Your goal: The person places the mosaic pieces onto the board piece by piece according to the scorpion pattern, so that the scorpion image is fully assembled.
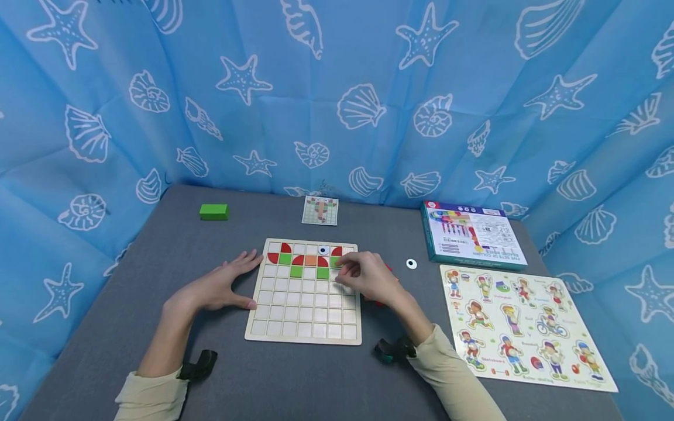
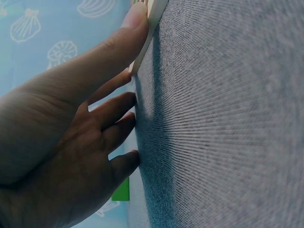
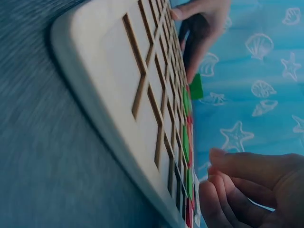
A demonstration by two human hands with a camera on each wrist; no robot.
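Note:
A pale wooden grid board (image 1: 305,341) lies on the table with red quarter-circle, green, orange and eye tiles in its far rows. My left hand (image 1: 221,286) is spread at the board's left edge; in the left wrist view its thumb (image 2: 135,21) touches the rim. My right hand (image 1: 368,275) reaches over the right edge, fingers bent, its fingertips by a green tile (image 1: 334,261). In the right wrist view, the thumb and fingers (image 3: 216,199) are close to the board's tiles, and I see nothing pinched between them. Red pieces (image 1: 388,268) are partly hidden behind the right hand.
A pattern card (image 1: 319,210) lies beyond the board. A green block (image 1: 213,211) is at the far left. Right of the board are a loose eye tile (image 1: 412,264), a boxed set (image 1: 474,234) and a sports-figure puzzle board (image 1: 526,327). A blue shell-print curtain (image 1: 337,88) surrounds the table.

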